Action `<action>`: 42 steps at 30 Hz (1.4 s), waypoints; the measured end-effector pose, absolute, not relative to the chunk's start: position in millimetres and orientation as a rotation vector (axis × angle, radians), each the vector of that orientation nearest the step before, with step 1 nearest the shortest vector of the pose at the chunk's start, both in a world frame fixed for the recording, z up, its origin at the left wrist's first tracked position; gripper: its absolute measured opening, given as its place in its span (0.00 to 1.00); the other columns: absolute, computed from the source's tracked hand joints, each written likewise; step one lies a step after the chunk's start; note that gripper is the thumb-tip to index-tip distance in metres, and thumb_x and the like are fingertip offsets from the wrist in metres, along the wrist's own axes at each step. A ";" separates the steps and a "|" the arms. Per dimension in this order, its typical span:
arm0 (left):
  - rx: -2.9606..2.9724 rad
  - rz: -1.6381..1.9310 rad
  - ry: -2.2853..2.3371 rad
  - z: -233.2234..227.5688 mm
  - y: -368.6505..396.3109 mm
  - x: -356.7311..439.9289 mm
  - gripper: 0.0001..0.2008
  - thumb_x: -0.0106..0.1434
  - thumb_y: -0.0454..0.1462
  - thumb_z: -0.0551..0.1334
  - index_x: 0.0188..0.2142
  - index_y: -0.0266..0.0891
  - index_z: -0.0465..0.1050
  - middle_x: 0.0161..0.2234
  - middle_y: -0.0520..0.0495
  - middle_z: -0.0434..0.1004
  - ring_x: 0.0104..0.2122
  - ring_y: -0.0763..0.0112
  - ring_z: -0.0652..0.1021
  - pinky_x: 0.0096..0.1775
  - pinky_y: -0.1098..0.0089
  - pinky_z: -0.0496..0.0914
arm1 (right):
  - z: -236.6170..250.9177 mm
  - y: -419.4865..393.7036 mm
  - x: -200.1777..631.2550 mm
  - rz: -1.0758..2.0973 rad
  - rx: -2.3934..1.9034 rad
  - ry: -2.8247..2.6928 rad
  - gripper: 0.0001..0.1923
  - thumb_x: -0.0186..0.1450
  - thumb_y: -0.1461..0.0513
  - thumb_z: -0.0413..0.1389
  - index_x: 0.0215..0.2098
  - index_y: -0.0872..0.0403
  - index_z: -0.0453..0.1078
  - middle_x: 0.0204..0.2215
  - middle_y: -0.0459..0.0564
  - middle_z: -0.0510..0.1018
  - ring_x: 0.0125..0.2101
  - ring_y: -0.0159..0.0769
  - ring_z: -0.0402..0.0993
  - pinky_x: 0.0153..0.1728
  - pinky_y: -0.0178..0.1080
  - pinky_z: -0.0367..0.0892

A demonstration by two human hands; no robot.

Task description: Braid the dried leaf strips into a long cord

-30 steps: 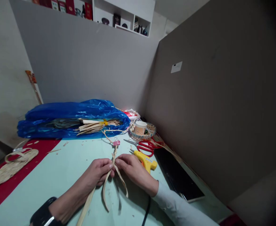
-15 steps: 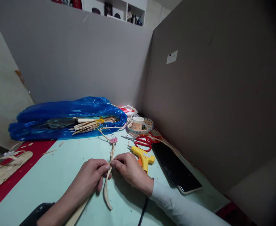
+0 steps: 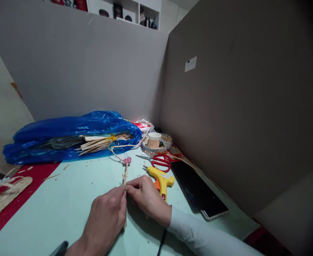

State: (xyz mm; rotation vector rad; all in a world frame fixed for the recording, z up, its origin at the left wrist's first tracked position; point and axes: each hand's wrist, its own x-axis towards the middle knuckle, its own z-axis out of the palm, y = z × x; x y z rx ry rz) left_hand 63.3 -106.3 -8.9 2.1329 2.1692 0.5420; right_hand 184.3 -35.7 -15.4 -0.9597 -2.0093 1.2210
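Dry, rough, matt straw braid is pinched. Glossy crinkled plastic is seen on the blue bag, smooth yellow plastic on the glue gun. The counter is covered in smooth matt mint sheet.

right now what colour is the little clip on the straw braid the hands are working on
Pink. The binder clip sits at the braid's far end, clearest in the head view.

– How many tools do you have on the table?
– You have one yellow glue gun, one pair of red-handled scissors and one pink binder clip.
– And the rest?
– One blue plastic bag, one paper cup, one dark phone, one woven straw sandal.
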 end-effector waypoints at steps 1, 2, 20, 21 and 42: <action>2.166 0.500 2.178 -10.1 -107.0 64.0 0.16 0.65 0.33 0.46 0.31 0.41 0.72 0.28 0.42 0.78 0.28 0.58 0.78 0.30 0.64 0.62 | -15.3 -35.2 184.6 1.272 -0.956 -1.992 0.16 0.59 0.64 0.50 0.14 0.55 0.58 0.13 0.40 0.57 0.19 0.27 0.52 0.20 0.33 0.45; 2.199 0.455 2.181 -11.0 -107.6 64.7 0.16 0.65 0.33 0.46 0.33 0.40 0.73 0.29 0.41 0.78 0.28 0.56 0.79 0.30 0.64 0.62 | -15.3 -34.8 184.7 1.322 -0.954 -1.971 0.15 0.59 0.63 0.50 0.15 0.55 0.58 0.13 0.40 0.58 0.19 0.27 0.52 0.20 0.33 0.46; 1.397 0.942 1.559 9.2 -83.3 37.1 0.15 0.53 0.48 0.57 0.31 0.39 0.68 0.28 0.48 0.75 0.30 0.64 0.75 0.35 0.66 0.68 | -11.7 -36.4 181.6 1.567 -1.014 -1.829 0.15 0.63 0.60 0.51 0.23 0.59 0.72 0.15 0.41 0.63 0.16 0.25 0.50 0.17 0.31 0.46; 1.347 0.932 1.484 4.7 -81.1 38.7 0.16 0.53 0.50 0.57 0.30 0.40 0.67 0.25 0.50 0.73 0.26 0.68 0.74 0.30 0.69 0.68 | -12.3 -35.9 181.8 1.541 -1.008 -1.856 0.15 0.64 0.61 0.51 0.23 0.59 0.72 0.15 0.41 0.64 0.16 0.25 0.50 0.18 0.31 0.46; 1.388 1.061 1.648 -15.6 -84.7 41.0 0.10 0.53 0.41 0.60 0.19 0.39 0.67 0.16 0.56 0.65 0.21 0.71 0.64 0.26 0.71 0.55 | 0.7 -48.7 194.9 0.591 -1.034 -2.365 0.14 0.63 0.63 0.51 0.20 0.55 0.65 0.15 0.45 0.67 0.18 0.28 0.51 0.23 0.36 0.43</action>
